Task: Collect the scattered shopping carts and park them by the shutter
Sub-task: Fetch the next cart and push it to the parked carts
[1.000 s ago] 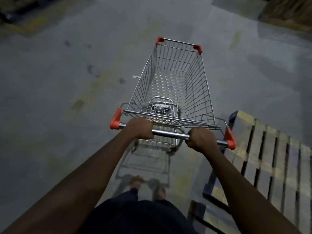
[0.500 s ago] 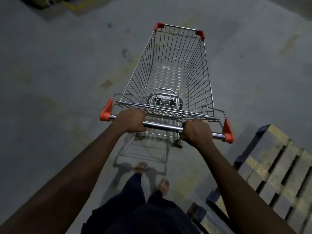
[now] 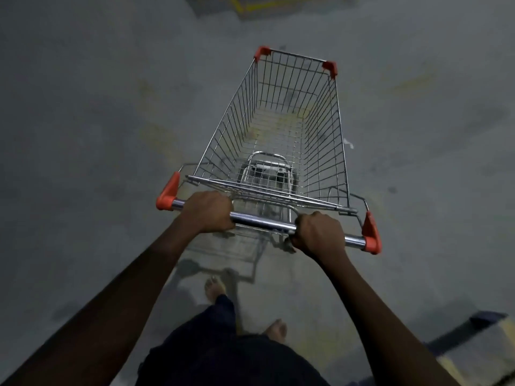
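A wire shopping cart point(image 3: 281, 129) with orange corner caps stands on the grey concrete floor straight in front of me, its basket empty. Its chrome handle bar point(image 3: 262, 220) has orange end caps. My left hand point(image 3: 208, 212) is wrapped around the bar near its left end. My right hand point(image 3: 319, 232) grips the bar near its right end. Both arms are stretched out. The shutter is not in view.
A wooden pallet corner point(image 3: 479, 346) lies at the lower right, behind me. Yellow floor marking and a dark object point(image 3: 250, 5) show at the top edge. A small white scrap point(image 3: 348, 142) lies right of the cart. My bare feet point(image 3: 214, 286) are under the handle.
I have walked forward with the cart. The pallet has slid from beside my right arm to the lower right corner, and the yellow marking has come into view ahead.
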The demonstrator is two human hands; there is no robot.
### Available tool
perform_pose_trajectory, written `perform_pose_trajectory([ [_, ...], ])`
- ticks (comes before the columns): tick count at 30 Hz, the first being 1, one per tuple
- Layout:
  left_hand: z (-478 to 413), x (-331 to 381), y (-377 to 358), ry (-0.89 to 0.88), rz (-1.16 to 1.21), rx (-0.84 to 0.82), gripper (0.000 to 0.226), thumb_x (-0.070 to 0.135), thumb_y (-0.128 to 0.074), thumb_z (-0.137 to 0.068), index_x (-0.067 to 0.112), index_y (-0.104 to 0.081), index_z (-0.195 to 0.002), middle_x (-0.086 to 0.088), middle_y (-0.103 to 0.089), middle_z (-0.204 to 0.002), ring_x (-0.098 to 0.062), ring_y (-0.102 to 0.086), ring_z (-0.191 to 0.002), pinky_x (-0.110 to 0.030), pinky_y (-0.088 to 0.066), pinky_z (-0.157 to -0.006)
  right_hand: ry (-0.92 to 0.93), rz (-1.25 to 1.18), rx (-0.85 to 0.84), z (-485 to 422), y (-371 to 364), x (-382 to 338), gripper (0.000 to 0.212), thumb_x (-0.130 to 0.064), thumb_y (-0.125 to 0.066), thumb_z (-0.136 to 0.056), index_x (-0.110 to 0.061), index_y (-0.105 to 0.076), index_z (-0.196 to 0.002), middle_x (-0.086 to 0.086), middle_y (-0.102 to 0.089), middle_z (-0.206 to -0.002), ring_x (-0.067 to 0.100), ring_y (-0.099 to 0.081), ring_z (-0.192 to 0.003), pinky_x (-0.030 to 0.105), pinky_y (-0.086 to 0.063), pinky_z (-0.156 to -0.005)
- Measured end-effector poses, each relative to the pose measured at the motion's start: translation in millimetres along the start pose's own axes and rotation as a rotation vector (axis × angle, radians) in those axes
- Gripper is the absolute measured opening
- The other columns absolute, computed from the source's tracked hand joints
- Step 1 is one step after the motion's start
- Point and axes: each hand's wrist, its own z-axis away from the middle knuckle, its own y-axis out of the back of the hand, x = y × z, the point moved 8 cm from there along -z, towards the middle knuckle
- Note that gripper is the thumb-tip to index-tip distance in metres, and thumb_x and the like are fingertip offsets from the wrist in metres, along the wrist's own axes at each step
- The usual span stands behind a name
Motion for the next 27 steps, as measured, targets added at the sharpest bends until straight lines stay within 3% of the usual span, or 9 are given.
perform_pose_trajectory([
  [8,-2.7,-133.5,11.6,0.174,0.143,0.016,0.037,0.044,-0.060,-0.078,0.018,-0.067,-0.102,-0.008,-0.068,-0.104,-0.029,-0.063,-0.098,-0.033,-0.046,-0.079,0.142,0.120,-0.011,-116.6,33.4,-98.4,0.030,-0.049,-0.060,-0.077,-0.020,-0.066,-0.082,0.002,-0.058,-0.071,0.027,-0.062,-0.064,0.028,-0.042,-0.056],
  [14,-16.2,-237.8,16.1,0.274,0.227,0.067,0.037,0.047,-0.062,-0.075,0.019,-0.069,-0.096,-0.006,-0.070,-0.097,-0.028,-0.066,-0.092,-0.032,-0.047,-0.073,0.259,0.155,0.041,-203.0,65.2,-179.9,0.028,-0.045,-0.059,-0.079,-0.019,-0.059,-0.069,0.004,-0.061,-0.065,0.029,-0.063,-0.061,0.028,-0.044,-0.054],
  [21,-33.2,-359.4,20.3,0.372,0.267,0.117,0.040,0.050,-0.058,-0.071,0.023,-0.070,-0.097,-0.001,-0.070,-0.092,-0.024,-0.066,-0.089,-0.032,-0.048,-0.073,0.398,0.202,0.069,-300.4,96.6,-278.7,0.033,-0.048,-0.056,-0.081,-0.016,-0.064,-0.078,0.005,-0.066,-0.073,0.031,-0.066,-0.068,0.030,-0.045,-0.059],
  [27,-50.2,-471.8,42.5,0.502,0.312,0.134,0.034,0.043,-0.062,-0.075,0.017,-0.069,-0.095,-0.007,-0.069,-0.096,-0.027,-0.065,-0.093,-0.034,-0.048,-0.076,0.502,0.220,0.088,-398.3,125.4,-369.7,0.035,-0.050,-0.059,-0.077,-0.016,-0.066,-0.082,0.007,-0.067,-0.075,0.031,-0.067,-0.069,0.033,-0.051,-0.062],
])
